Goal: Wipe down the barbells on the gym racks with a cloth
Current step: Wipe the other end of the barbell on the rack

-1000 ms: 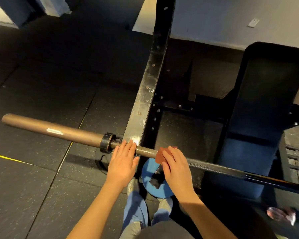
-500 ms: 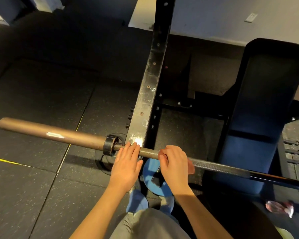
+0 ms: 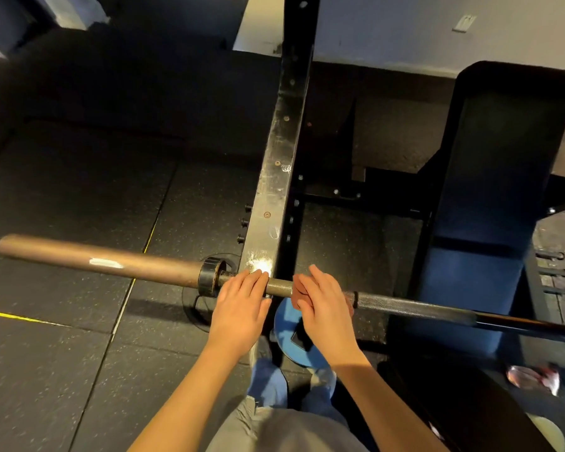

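Observation:
A barbell (image 3: 405,305) lies across the rack, its thick brown sleeve (image 3: 95,261) reaching left past a black collar (image 3: 209,278). My left hand (image 3: 242,305) rests on the shaft just right of the collar, fingers straight over it. My right hand (image 3: 323,305) holds a small reddish-brown cloth (image 3: 298,293) against the knurled shaft a little further right, fingers laid over the bar. Most of the cloth is hidden under that hand.
The black rack upright (image 3: 278,177) rises just behind my hands. A dark padded bench (image 3: 490,197) stands to the right under the bar. A blue weight plate (image 3: 294,340) lies on the rubber floor below, near my feet. A yellow floor line (image 3: 20,318) runs at left.
My right hand has turned on the shaft with the cloth, which now shows at the hand's left side. My left hand stays in place by the collar.

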Motion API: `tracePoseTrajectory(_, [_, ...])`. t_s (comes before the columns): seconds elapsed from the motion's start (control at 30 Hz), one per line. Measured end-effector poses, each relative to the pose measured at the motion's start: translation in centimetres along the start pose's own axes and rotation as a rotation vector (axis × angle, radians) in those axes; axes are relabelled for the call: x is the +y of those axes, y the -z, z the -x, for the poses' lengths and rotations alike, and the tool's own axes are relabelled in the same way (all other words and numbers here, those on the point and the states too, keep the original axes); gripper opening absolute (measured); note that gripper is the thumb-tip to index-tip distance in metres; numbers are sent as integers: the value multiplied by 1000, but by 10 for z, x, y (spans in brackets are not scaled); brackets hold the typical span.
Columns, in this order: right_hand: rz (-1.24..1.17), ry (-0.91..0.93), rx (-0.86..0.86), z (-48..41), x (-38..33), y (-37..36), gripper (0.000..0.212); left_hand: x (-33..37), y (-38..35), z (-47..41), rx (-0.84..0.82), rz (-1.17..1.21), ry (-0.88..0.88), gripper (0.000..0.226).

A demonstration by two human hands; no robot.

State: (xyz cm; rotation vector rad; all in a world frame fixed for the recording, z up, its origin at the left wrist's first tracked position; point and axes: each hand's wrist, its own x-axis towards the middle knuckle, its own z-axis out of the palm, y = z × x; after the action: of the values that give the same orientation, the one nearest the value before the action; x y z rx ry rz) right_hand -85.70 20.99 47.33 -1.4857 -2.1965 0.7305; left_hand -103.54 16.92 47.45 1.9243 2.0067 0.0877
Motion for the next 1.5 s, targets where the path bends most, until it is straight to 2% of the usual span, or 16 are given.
tracePoseTrajectory(0.03, [30, 90, 1, 2, 7, 4, 40, -1, 0, 0, -3, 1, -2, 54])
tracePoseTrajectory(0.1, [81, 147, 13, 7, 25, 15, 34, -3, 0, 0, -11, 9, -4, 55])
tracePoseTrajectory(0.2, [166, 2, 39, 16, 28, 12, 35, -7, -4, 4, -22, 26, -17, 57])
tracePoseTrajectory(0.3, [142, -56, 64, 5, 0, -15, 33, -10, -9, 5, -25, 48, -34, 59])
tracePoseTrajectory(0.43, [157, 90, 40, -7, 2, -13, 34, -13, -12, 6, -20, 75, -57, 65])
tracePoseTrajectory(0.53, [109, 137, 141, 5, 14, 7, 32, -16, -11, 7, -33, 83, -75, 65])
tracePoseTrajectory(0.6, [119, 64, 196, 8, 13, 7, 32, -17, -12, 8, -38, 84, -72, 63])
tracePoseTrajectory(0.7, [106, -102, 107, -4, -5, -16, 31, -17, -15, 8, -44, 64, -64, 61])
tracePoseTrajectory(0.8, [125, 44, 3, -6, -10, -25, 36, -15, -16, 8, -62, 40, -55, 63])
tracePoseTrajectory(0.9, [206, 230, 51, -2, 4, 1, 34, -15, -14, 8, -81, 52, -57, 66])
tracePoseTrajectory(1.0, [245, 98, 114, 0, 20, 7, 19, -11, -9, 8, -94, 74, -40, 68])
tracePoseTrajectory(1.1, [312, -85, 100, -2, 9, -23, 31, -8, -6, 5, -105, 66, -24, 71])
tracePoseTrajectory(1.23, [276, 156, 74, -4, 6, -27, 31, -6, -3, 1, -124, 39, -18, 72])
tracePoseTrajectory(1.3, [273, 202, 69, -3, 19, -10, 29, -6, 0, -3, -127, 30, -13, 72])
tracePoseTrajectory(1.43, [331, -54, 197, -7, 20, -1, 14, -2, 7, -14, -105, 37, -1, 63])
tracePoseTrajectory(1.5, [324, -123, 161, -13, 7, -20, 10, -2, 7, -19, -117, 16, -3, 59])
